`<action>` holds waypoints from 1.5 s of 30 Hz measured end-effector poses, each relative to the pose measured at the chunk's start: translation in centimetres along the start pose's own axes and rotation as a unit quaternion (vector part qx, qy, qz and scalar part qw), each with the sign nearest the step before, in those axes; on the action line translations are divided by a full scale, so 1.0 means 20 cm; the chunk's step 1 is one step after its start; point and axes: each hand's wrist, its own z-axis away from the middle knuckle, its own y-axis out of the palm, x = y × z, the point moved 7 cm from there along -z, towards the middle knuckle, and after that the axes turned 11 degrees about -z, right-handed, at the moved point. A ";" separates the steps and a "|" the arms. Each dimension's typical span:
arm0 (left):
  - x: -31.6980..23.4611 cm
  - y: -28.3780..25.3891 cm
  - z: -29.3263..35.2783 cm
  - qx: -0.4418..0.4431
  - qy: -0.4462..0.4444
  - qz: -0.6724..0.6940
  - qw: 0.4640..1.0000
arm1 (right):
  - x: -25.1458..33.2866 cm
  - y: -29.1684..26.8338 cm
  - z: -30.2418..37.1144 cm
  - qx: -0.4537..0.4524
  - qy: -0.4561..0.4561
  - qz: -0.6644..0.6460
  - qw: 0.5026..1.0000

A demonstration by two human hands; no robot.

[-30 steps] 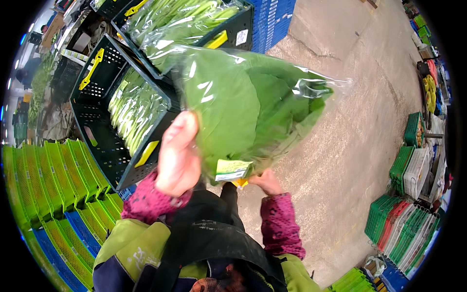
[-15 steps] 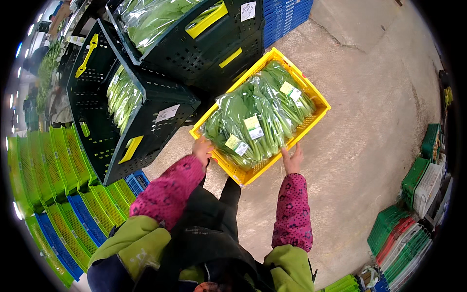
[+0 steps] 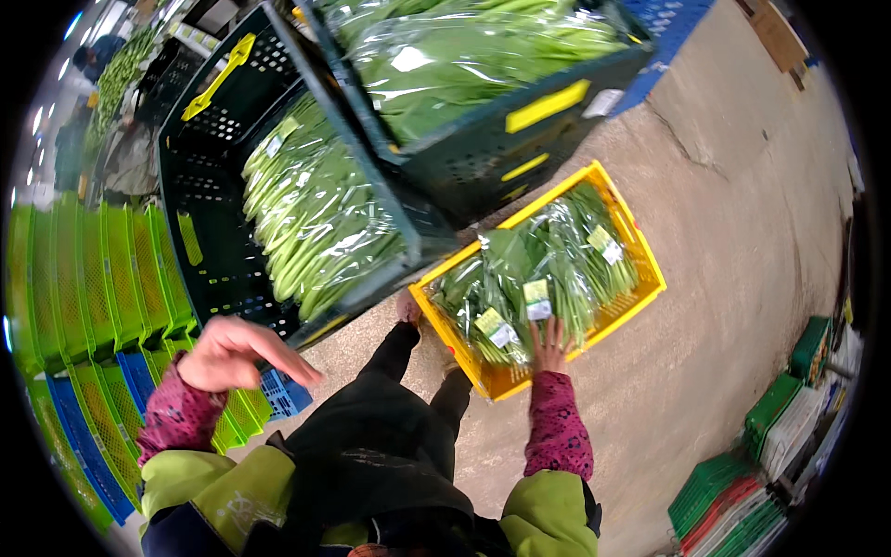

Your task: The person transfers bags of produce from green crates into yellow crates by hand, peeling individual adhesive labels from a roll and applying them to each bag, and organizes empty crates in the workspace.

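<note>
My right hand (image 3: 551, 347) lies with fingers spread over the near rim of a yellow crate (image 3: 605, 342), its fingertips touching bagged leafy greens (image 3: 568, 265). White-and-yellow labels show on several of these clear bags. Away from that crate, my left hand (image 3: 243, 356) is held up with fingers stretched and nothing in it. It is nearest a dark green crate (image 3: 209, 269), where bagged greens with pale stems (image 3: 320, 218) lie along one side. Behind stands another dark crate (image 3: 483, 158) with yellow handles, heaped with bagged greens (image 3: 464, 65).
Lime green and blue crates (image 3: 102, 288) are stacked at the left. A blue crate stack (image 3: 664, 46) stands at the back. Green, red and white crates (image 3: 729, 511) line the lower right. Concrete floor (image 3: 733, 241) stretches to the right, with a brown cardboard box (image 3: 778, 35) far off.
My left hand has let go of the yellow crate's rim and moved left. My right hand has moved from the rim onto the bags. The view has shifted, showing more inside the dark crates.
</note>
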 end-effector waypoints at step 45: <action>-0.51 -0.53 0.48 -0.408 0.161 -0.050 0.897 | 0.54 -2.18 0.28 -0.235 -0.018 -0.930 0.283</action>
